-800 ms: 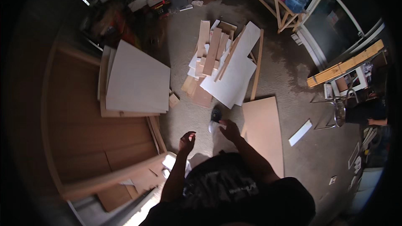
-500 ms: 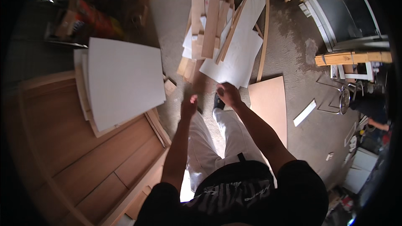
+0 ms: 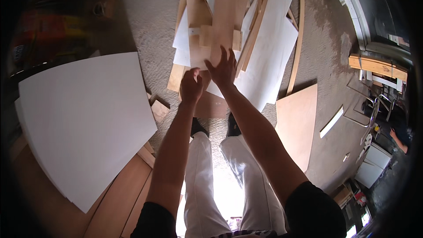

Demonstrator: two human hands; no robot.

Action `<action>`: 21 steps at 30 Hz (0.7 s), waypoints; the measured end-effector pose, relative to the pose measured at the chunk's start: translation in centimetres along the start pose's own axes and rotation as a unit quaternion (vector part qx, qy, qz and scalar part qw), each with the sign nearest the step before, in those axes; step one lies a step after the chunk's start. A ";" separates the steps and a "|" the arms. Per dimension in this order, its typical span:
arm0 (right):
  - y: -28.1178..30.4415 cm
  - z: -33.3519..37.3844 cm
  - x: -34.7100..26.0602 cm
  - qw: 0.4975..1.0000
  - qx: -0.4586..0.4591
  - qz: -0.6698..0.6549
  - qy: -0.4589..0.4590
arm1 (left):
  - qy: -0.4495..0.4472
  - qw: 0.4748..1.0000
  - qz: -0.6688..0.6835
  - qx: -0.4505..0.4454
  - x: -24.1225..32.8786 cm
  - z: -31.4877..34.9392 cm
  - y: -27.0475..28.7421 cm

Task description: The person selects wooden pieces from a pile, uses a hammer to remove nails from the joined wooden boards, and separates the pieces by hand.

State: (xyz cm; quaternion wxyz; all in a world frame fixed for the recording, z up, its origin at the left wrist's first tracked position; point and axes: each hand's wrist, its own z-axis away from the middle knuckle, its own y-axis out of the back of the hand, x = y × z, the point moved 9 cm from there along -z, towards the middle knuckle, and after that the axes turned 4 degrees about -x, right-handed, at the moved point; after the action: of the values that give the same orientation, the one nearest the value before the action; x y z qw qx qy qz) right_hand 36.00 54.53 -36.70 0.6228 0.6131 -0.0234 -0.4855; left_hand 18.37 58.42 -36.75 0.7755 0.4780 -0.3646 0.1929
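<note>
A loose stack of wooden offcuts lies on the floor ahead of my feet. My right hand (image 3: 224, 68) reaches over it with fingers spread, at the near end of a long brown board (image 3: 223, 22); whether it touches the board I cannot tell. Beside it, my left hand (image 3: 192, 89) hovers with loosely bent fingers, thumb apart, and nothing visible in it. Below the hands a wider brown board (image 3: 210, 105) reaches toward my shoes. To the right of the stack lie large white panels (image 3: 269, 39), with thin strips along their left edge.
Large white sheets (image 3: 88, 114) rest on a brown wooden panel (image 3: 119, 198) at the left. A tan board (image 3: 299, 128) and a white strip (image 3: 332, 122) lie right. Beyond stand a metal-framed stool (image 3: 373, 112) and bundled timber (image 3: 378, 67); another person's arm (image 3: 398, 140) shows at the far right.
I have bent lower toward the stack, so it appears nearer. Both hands have reached forward over the boards, and my right hand's fingers have spread out.
</note>
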 end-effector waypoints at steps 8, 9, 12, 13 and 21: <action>-5.2 -4.0 0.0 0.994 0.039 0.091 -0.034 | 0.007 0.998 -0.032 -0.054 -4.6 -4.0 -1.4; -5.1 -3.8 0.4 0.995 0.053 0.070 -0.052 | 0.019 0.998 -0.025 -0.062 -4.9 -3.9 -1.6; -5.4 -4.4 0.4 0.993 0.035 0.085 -0.080 | 0.036 0.997 -0.004 -0.072 -5.0 -3.9 -1.6; -5.0 -4.6 0.2 0.992 0.037 0.085 -0.080 | 0.034 0.997 -0.003 -0.072 -4.9 -4.0 -1.5; 1.0 -0.7 1.2 0.994 0.020 0.043 -0.103 | 0.131 0.983 0.107 -0.065 -7.0 0.9 -0.2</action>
State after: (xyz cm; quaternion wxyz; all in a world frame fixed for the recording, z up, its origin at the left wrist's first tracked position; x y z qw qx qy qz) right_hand 37.66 54.09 -36.77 0.6254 0.5705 -0.1233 -0.5178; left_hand 13.56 57.93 -41.83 0.8208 0.3552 -0.3207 0.3119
